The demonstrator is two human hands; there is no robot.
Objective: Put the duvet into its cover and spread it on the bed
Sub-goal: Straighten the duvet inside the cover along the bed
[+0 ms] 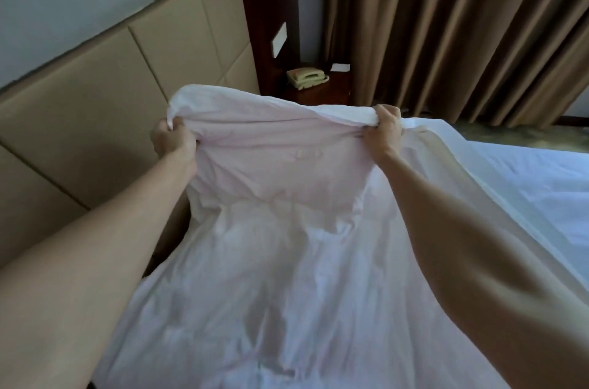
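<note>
1. The duvet cover [271, 191] is held up off the bed [535, 178] by both hands — a white, crumpled sheet of cloth stretched between them and hanging down toward the camera.
2. The left hand [173, 141] is clenched on the cover's upper edge, fingers curled tight round a bunched wad of fabric; a rounded white corner bulges up just above and beyond that fist.
3. The right hand [384, 127] is likewise closed on the same top edge, the cloth gathered into a thick roll under the curled fingers.
4. Between the two hands the edge is pulled fairly taut, and a faint pinkish tint is seen through the cloth below it; whether the duvet is inside cannot be told.
5. To the right of the right hand the cover trails down onto the bed, where a flat white sheet is laid out.
6. To the left of the left hand a padded beige headboard [95, 76] is seen, in large panels.
7. Beyond the hands, a dark wooden nightstand [318, 92] is glimpsed with a cream telephone [306, 77] on it — and brown curtains [446, 21] hang beyond the right hand.
</note>
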